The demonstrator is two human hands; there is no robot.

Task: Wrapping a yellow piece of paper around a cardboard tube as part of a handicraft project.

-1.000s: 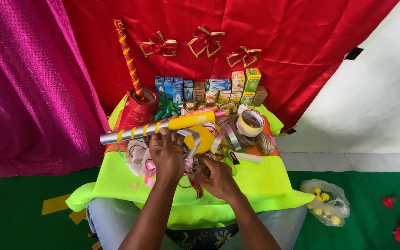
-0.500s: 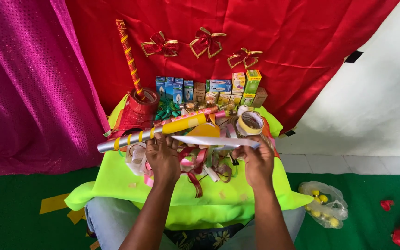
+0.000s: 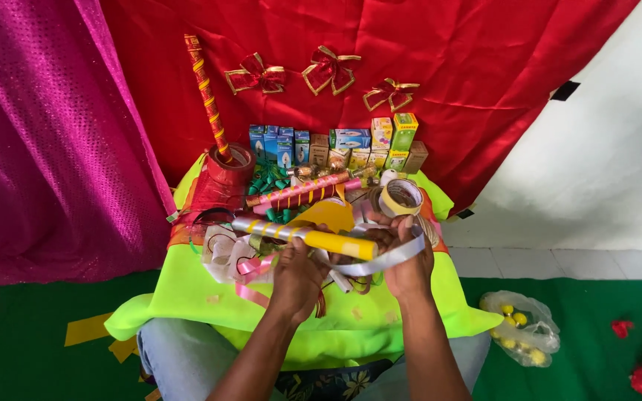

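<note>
moved: both hands have come together at mid-counter since the earlier frame; the stick has swung from a left-leaning slant to lie nearly level in front of the body, and the silver ribbon that was stretched taut between the hands now sags in a loop.
left hand (image 3: 296, 276): closed around the underside of the silver-and-yellow striped stick (image 3: 302, 235), fingers curled up from below, grip near its middle.
right hand (image 3: 407, 263): fingers pinched shut on the silver ribbon (image 3: 380, 261), thumb up near the stick's yellow end.
stick: held just above the pile of loose ribbons (image 3: 239, 256), yellow end toward the right hand, silver striped end pointing left.
ribbon: runs from the right hand's fingers down and back toward the stick (exact attachment point hidden by the hands).
step in hand: looks like winding the silver ribbon onto the stick's bare yellow section, to match the striped part.
next move calls for: my read is tension on the ribbon from the right hand while the left rolls the stick; even spacing of the turns.
surroundings: lime-green cloth over the counter (image 3: 410, 304); tape roll (image 3: 400, 197) just behind the right hand; a pink-and-yellow wrapped stick (image 3: 299, 191) further back; row of small boxes (image 3: 336, 145) against the red backdrop (image 3: 447, 67).
</note>
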